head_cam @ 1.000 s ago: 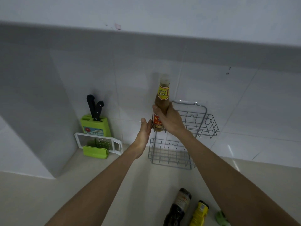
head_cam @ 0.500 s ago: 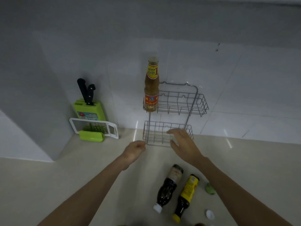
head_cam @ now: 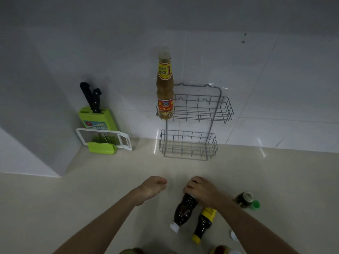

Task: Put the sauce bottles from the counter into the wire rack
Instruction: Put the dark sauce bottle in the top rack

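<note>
A two-tier grey wire rack point(head_cam: 211, 114) leans against the tiled wall. A tall brown sauce bottle point(head_cam: 164, 88) with a red and yellow label stands upright at the left end of its upper basket. On the counter lies a dark sauce bottle point(head_cam: 183, 211) with a white cap, and my right hand point(head_cam: 201, 191) is closed over its base end. Beside it lies a dark bottle with a yellow label point(head_cam: 203, 223) and yellow cap. My left hand point(head_cam: 153, 186) hovers to the left with curled fingers, holding nothing.
A green knife block point(head_cam: 97, 118) with two black-handled knives and a white grater point(head_cam: 104, 139) stand in the left corner. A small green-capped bottle point(head_cam: 246, 199) lies to the right. More bottle tops point(head_cam: 222, 250) show at the bottom edge.
Both hands drew back from the rack toward me. My right hand came down onto the dark white-capped bottle and closed on it. The tall brown bottle stays in the upper basket.
</note>
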Action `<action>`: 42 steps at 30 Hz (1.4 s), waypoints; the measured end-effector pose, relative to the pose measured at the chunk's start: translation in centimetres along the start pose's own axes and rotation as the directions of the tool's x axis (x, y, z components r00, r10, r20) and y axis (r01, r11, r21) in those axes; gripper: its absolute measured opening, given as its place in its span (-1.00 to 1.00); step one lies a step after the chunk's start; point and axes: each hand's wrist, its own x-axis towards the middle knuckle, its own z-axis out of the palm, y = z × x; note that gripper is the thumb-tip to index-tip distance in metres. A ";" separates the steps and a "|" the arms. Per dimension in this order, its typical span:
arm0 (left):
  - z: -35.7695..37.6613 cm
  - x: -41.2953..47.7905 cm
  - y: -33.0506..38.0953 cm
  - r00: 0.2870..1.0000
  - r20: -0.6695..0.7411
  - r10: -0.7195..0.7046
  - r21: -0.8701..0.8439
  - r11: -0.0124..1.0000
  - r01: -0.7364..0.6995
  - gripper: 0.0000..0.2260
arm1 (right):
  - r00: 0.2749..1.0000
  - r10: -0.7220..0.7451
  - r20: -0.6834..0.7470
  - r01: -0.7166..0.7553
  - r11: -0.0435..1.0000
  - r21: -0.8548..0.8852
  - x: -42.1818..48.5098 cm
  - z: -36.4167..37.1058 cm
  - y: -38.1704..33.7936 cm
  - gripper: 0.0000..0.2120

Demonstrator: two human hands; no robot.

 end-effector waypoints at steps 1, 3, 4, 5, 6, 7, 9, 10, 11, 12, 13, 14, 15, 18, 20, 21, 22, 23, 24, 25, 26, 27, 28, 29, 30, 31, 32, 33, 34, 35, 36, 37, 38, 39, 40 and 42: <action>0.0 -0.1 -0.1 1.000 -0.004 0.002 -0.003 1.000 -0.002 -0.66 | 0.999 0.006 -0.048 -0.006 1.000 -0.003 0.0 0.2 -0.1 -0.53; -0.2 -0.1 -0.3 0.999 -0.030 0.015 -0.017 1.000 -0.015 -0.68 | 0.995 0.033 -0.091 -0.029 0.999 0.045 -0.3 0.1 -0.1 -0.51; -0.4 -0.1 -0.3 0.999 -0.048 0.026 -0.032 0.999 -0.027 -0.68 | 0.993 0.065 -0.101 -0.055 0.993 0.100 -0.6 -0.2 -0.1 -0.53; -0.6 -0.2 -0.2 0.997 -0.067 0.040 -0.055 0.998 -0.043 -0.70 | 0.988 0.125 -0.087 -0.110 0.981 0.163 -1.0 -0.7 -0.2 -0.54; -0.9 -0.3 0.0 0.995 -0.081 0.052 -0.083 0.995 -0.059 -0.71 | 0.978 0.197 -0.067 -0.175 0.953 0.247 -1.3 -0.8 -0.2 -0.55; -1.1 -0.4 0.3 0.994 -0.092 0.065 -0.113 0.991 -0.075 -0.72 | 0.960 0.267 -0.079 -0.223 0.909 0.353 -1.5 -0.8 -0.3 -0.57; -1.6 -0.6 0.8 0.987 -0.125 0.102 -0.178 0.976 -0.124 -0.73 | 0.903 0.412 -0.126 -0.273 0.774 0.571 -1.6 -1.9 -0.4 -0.59; -1.9 -0.7 1.2 0.981 -0.144 0.126 -0.211 0.965 -0.155 -0.74 | 0.871 0.472 -0.140 -0.260 0.683 0.683 -1.6 -2.6 -0.5 -0.58; -2.1 -0.9 1.8 0.975 -0.165 0.152 -0.242 0.952 -0.189 -0.75 | 0.838 0.525 -0.150 -0.231 0.589 0.774 -1.6 -3.5 -0.5 -0.59; -2.3 -1.0 2.4 0.966 -0.186 0.177 -0.271 0.936 -0.224 -0.75 | 0.801 0.580 -0.150 -0.198 0.492 0.848 -1.5 -4.5 -0.4 -0.60; -2.6 -1.2 3.2 0.955 -0.215 0.204 -0.292 0.920 -0.262 -0.75 | 0.765 0.627 -0.148 -0.156 0.404 0.901 -1.3 -5.7 -0.4 -0.61; -2.9 -1.3 4.1 0.940 -0.250 0.231 -0.306 0.903 -0.303 -0.75 | 0.737 0.658 -0.155 -0.100 0.333 0.938 -1.1 -7.2 -0.4 -0.61; -3.3 -1.4 5.0 0.922 -0.290 0.257 -0.311 0.886 -0.345 -0.75 | 0.720 0.673 -0.168 -0.027 0.270 0.962 -0.7 -8.9 -0.4 -0.62; -4.7 -1.4 7.9 0.845 -0.425 0.324 -0.297 0.832 -0.469 -0.72 | 0.711 0.671 -0.208 0.223 0.065 0.973 0.3 -14.4 0.0 -0.65; -5.9 -1.4 10.1 0.780 -0.523 0.343 -0.264 0.805 -0.532 -0.68 | 0.684 0.700 -0.203 0.310 -0.028 0.950 0.9 -18.2 0.3 -0.63; -6.6 -1.4 11.2 0.750 -0.567 0.342 -0.253 0.794 -0.553 -0.64 | 0.656 0.725 -0.210 0.339 -0.035 0.940 1.2 -19.9 0.6 -0.61; -7.2 -1.4 12.3 0.729 -0.596 0.337 -0.250 0.785 -0.567 -0.61 | 0.632 0.742 -0.223 0.365 -0.030 0.931 1.6 -21.4 1.0 -0.61; -7.9 -1.6 13.4 0.714 -0.611 0.342 -0.249 0.773 -0.583 -0.58 | 0.610 0.755 -0.241 0.382 -0.014 0.924 2.0 -22.8 1.4 -0.61; -8.4 -1.7 14.4 0.708 -0.612 0.353 -0.249 0.764 -0.596 -0.55 | 0.588 0.764 -0.265 0.396 0.013 0.918 2.4 -24.0 1.9 -0.60; -8.9 -1.9 15.3 0.708 -0.603 0.367 -0.249 0.757 -0.604 -0.53 | 0.568 0.770 -0.290 0.406 0.045 0.913 2.9 -25.1 2.4 -0.58; -9.4 -2.1 16.0 0.715 -0.589 0.377 -0.252 0.755 -0.606 -0.52 | 0.551 0.773 -0.315 0.410 0.078 0.909 3.5 -25.9 3.1 -0.55; -9.7 -2.3 16.6 0.725 -0.570 0.386 -0.257 0.755 -0.604 -0.52 | 0.541 0.771 -0.336 0.403 0.113 0.908 4.0 -26.5 3.7 -0.51; -9.9 -2.5 17.1 0.738 -0.547 0.396 -0.266 0.753 -0.602 -0.52 | 0.537 0.766 -0.353 0.382 0.152 0.911 4.5 -26.9 4.3 -0.46; -10.1 -2.8 17.5 0.750 -0.523 0.405 -0.276 0.752 -0.599 -0.52 | 0.541 0.758 -0.364 0.358 0.185 0.915 5.0 -27.1 4.8 -0.40; -10.1 -2.9 17.9 0.763 -0.500 0.410 -0.294 0.748 -0.595 -0.53 | 0.550 0.747 -0.373 0.335 0.212 0.918 5.5 -27.2 5.3 -0.35; -10.1 -3.0 18.2 0.772 -0.483 0.413 -0.315 0.741 -0.593 -0.54 | 0.558 0.737 -0.380 0.312 0.238 0.920 6.0 -27.1 5.8 -0.32; -10.1 -3.1 18.3 0.777 -0.469 0.420 -0.340 0.727 -0.597 -0.56 | 0.565 0.727 -0.389 0.289 0.267 0.919 6.3 -27.2 6.0 -0.30; -9.9 -3.3 18.4 0.780 -0.456 0.428 -0.365 0.709 -0.603 -0.57 | 0.574 0.718 -0.394 0.263 0.295 0.919 6.6 -27.0 6.4 -0.29; -9.7 -3.3 18.4 0.780 -0.447 0.437 -0.386 0.693 -0.609 -0.59 | 0.592 0.705 -0.392 0.237 0.313 0.920 7.0 -26.7 6.8 -0.29; -9.6 -3.2 18.2 0.779 -0.438 0.449 -0.395 0.682 -0.615 -0.59 | 0.617 0.687 -0.384 0.217 0.320 0.922 7.3 -26.5 7.0 -0.30; -9.5 -3.0 18.0 0.774 -0.433 0.461 -0.393 0.676 -0.623 -0.60 | 0.645 0.669 -0.368 0.193 0.324 0.926 7.6 -26.2 7.2 -0.31; -9.4 -2.9 17.8 0.770 -0.430 0.471 -0.385 0.676 -0.628 -0.61 | 0.665 0.656 -0.357 0.170 0.333 0.928 7.9 -26.0 7.3 -0.32; -9.4 -2.7 17.6 0.768 -0.429 0.476 -0.381 0.676 -0.631 -0.61 | 0.674 0.650 -0.350 0.146 0.346 0.927 8.1 -25.8 7.4 -0.33; -9.5 -2.6 17.6 0.770 -0.425 0.476 -0.382 0.677 -0.629 -0.61 | 0.676 0.650 -0.347 0.128 0.360 0.924 8.3 -25.7 7.5 -0.35; -9.5 -2.6 17.6 0.774 -0.421 0.472 -0.387 0.679 -0.624 -0.59 | 0.672 0.655 -0.347 0.111 0.374 0.921 8.4 -25.8 7.5 -0.36; -9.5 -2.5 17.5 0.783 -0.415 0.464 -0.400 0.680 -0.615 -0.57 | 0.679 0.657 -0.328 0.070 0.386 0.920 8.5 -25.8 7.7 -0.36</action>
